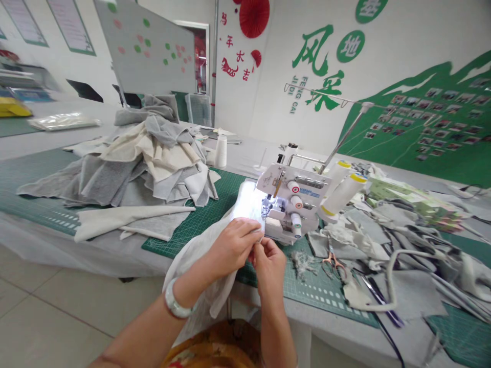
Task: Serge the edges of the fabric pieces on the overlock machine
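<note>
An overlock sewing machine stands on the green cutting mat, its lamp lighting the needle area. White fabric runs from the machine's left side down over the table's front edge. My left hand, a bangle on its wrist, lies over the fabric edge with its fingers pressed together, just in front of the presser foot. Close beside it my right hand pinches the same edge between thumb and forefinger. The fingertips of both hands nearly meet, and the bit of fabric between them is mostly hidden.
Left of the machine lies a large heap of grey and cream fabric pieces. Thread cones stand behind the machine. On the right are small scissors, purple-handled shears, lint and piled scraps.
</note>
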Action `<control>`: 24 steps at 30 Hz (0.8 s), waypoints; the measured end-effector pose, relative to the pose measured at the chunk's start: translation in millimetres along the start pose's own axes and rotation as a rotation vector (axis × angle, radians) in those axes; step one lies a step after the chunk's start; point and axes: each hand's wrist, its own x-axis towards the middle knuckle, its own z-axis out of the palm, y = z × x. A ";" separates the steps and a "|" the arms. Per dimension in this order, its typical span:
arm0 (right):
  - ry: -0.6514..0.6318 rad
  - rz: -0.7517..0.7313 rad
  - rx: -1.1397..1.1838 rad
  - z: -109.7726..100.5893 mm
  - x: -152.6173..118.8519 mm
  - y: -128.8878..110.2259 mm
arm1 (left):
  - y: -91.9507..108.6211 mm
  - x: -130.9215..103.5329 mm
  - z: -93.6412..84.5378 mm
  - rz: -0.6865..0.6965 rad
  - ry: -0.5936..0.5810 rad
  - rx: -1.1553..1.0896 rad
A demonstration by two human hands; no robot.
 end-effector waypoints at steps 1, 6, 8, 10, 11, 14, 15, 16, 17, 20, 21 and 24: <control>-0.005 0.001 0.001 0.0 0.6 1.7 | -0.5 -0.6 0.3 -0.001 0.000 0.001; -0.010 0.003 0.007 -0.4 2.3 7.3 | -3.1 -2.5 1.7 -0.012 0.014 -0.009; -0.016 0.004 0.005 -0.5 2.7 8.8 | -3.6 -2.7 1.5 -0.013 0.022 -0.010; -0.024 0.006 0.005 0.1 2.8 9.5 | -3.6 -2.6 0.7 -0.012 0.020 -0.005; -0.030 0.008 0.005 0.8 2.7 9.3 | -3.6 -2.7 0.2 -0.012 0.018 -0.002; -0.053 0.017 0.009 3.9 1.9 6.1 | -4.1 -3.3 -1.2 -0.021 0.007 0.004; -0.063 0.019 0.011 5.1 1.5 4.5 | -4.5 -3.7 -1.6 -0.025 0.003 0.005; -0.074 0.021 0.013 6.1 1.0 2.7 | -5.0 -4.1 -1.8 -0.030 0.002 0.007; -0.084 0.022 0.013 6.9 0.5 1.0 | -5.6 -4.6 -1.9 -0.033 0.002 0.010; -0.106 0.021 0.003 7.5 -1.3 -2.3 | -7.2 -5.3 -1.9 -0.037 0.003 0.017; -0.110 0.020 -0.002 7.1 -2.0 -2.7 | -7.6 -5.3 -2.0 -0.038 0.005 0.017; -0.111 0.030 -0.028 5.2 -4.0 -2.7 | -8.0 -4.2 -2.7 -0.049 0.005 0.015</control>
